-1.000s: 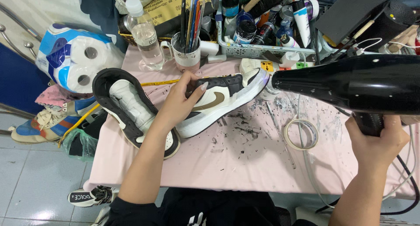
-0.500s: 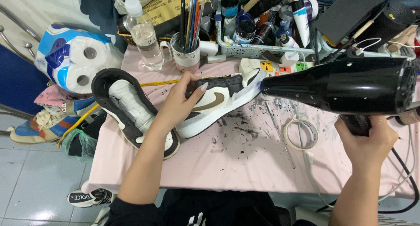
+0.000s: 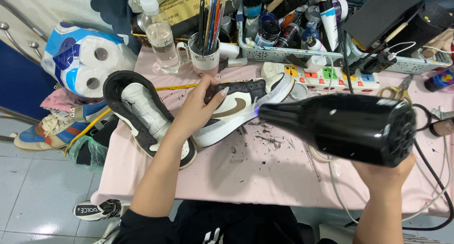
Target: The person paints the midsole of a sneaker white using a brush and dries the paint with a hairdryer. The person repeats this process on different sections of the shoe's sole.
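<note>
Left hand [image 3: 201, 109] fingers clasp a white-and-brown sneaker [image 3: 236, 109] steady near the worktop's [image 3: 265, 178] far edge, while the right hand [image 3: 385, 175] grips a black hairdryer [image 3: 340, 126], nozzle aimed at its toe.

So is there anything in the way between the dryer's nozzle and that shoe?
Nothing visible. The dryer, held in the right hand, points straight at the shoe across bare tablecloth. The left hand grips the shoe's far side, out of that line.
</note>
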